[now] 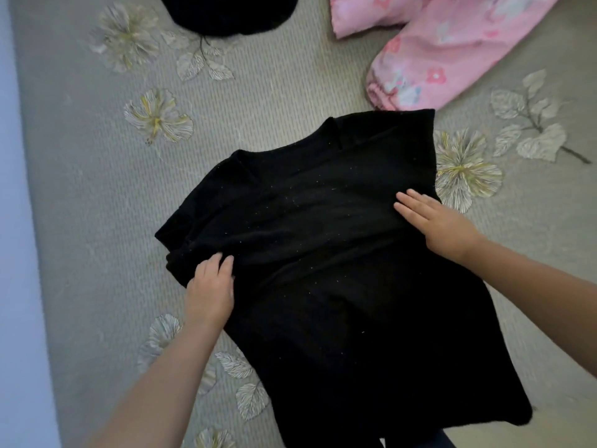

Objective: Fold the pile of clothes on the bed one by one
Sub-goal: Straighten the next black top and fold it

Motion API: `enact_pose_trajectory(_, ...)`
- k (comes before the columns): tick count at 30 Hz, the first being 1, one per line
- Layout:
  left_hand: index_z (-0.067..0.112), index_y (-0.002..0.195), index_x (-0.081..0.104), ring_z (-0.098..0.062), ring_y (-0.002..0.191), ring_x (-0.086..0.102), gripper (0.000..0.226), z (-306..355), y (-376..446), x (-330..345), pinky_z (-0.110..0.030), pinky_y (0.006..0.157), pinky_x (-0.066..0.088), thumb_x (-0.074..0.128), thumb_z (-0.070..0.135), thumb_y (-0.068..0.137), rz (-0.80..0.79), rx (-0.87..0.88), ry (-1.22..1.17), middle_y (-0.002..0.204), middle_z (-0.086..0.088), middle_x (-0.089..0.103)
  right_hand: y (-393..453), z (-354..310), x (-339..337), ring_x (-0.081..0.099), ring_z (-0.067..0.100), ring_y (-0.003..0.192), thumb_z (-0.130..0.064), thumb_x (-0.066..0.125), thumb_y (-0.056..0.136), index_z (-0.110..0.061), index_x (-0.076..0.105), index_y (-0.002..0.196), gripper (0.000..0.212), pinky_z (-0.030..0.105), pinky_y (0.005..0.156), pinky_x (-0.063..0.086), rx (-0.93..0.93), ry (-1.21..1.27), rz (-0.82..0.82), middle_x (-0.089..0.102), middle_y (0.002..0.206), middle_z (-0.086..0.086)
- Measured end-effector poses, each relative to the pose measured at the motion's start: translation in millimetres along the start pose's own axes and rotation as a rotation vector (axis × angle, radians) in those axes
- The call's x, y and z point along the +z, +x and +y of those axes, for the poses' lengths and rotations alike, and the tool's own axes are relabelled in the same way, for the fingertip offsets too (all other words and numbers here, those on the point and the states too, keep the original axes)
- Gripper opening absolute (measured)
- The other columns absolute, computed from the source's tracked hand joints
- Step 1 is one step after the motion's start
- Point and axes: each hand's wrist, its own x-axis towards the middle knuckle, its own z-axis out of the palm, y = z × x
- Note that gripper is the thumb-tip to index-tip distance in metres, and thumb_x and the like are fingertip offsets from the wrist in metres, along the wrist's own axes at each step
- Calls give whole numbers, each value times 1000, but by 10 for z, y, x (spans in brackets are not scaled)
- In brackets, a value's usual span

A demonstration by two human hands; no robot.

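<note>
1. Forearms: two bare forearms enter from the bottom edge, the left from the lower left, the right from the right side.
2. Black top (323, 253): it lies spread on the bed (97, 189), at centre frame, neckline pointing up and left, hem nearest the person at the bottom edge. The surface is nearly flat, with shallow creases running across the middle. Fine pale lint specks show on the fabric.
3. Left hand (210, 286): it rests on the left edge of the black top, at the bunched sleeve area. The fingers (223, 261) are curled together onto a fold of fabric. Whether the thumb closes under that fold cannot be told.
4. Right hand (442, 221): it lies palm down on the right side of the black top, near the right edge. The fingers (412, 202) are straight and held close together, pressing flat on the cloth and gripping nothing.
5. Bed: the cover is grey and ribbed, printed with pale flowers and leaves. A flower print shows just beside the right edge of the black top.
6. Pink garment (452, 50): it lies at the upper right, patterned with small flowers. Its gathered cuff sits just beyond the far corner of the black top; contact cannot be confirmed.
7. Black item (226, 11): a second dark piece lies at the top edge, cut off by the frame, well apart from the black top.
8. Wall (13, 221): a pale blue strip runs along the left edge.
</note>
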Motion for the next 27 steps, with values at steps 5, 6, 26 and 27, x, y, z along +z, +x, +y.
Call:
enact_pose_trajectory(5,-4,71,68,-28,42,53,22,26,-25,-198,-28,37,40,47,-2,74,309,333,111,51,-12,57,-151,224,-39,46,58,109,37,58,38,18,50,117,82,58,91,28,-105,-117,28,49,122,39)
enact_pose_trajectory(6,-2,69,68,-27,41,53,27,46,-77,-196,-26,38,38,42,3,75,307,380,151,51,-11,57,-207,266,-2,40,55,119,34,56,49,13,43,126,80,54,99,25,-77,-136,11,42,130,37)
enact_pose_trajectory(26,-1,121,48,-37,111,51,43,1018,-2107,1144,-42,90,43,50,30,92,-152,-692,-551,119,-21,55,-2133,-494,756,52,39,99,-26,54,88,1,35,135,57,47,88,34,760,105,-113,55,109,25)
enact_pose_trajectory(27,-1,115,52,-37,105,54,35,1041,-2202,1194,-39,83,44,48,26,93,-134,-698,-568,113,-21,58,-2229,-556,804,54,37,96,-26,53,88,0,38,132,52,45,89,33,774,108,-127,58,105,22)
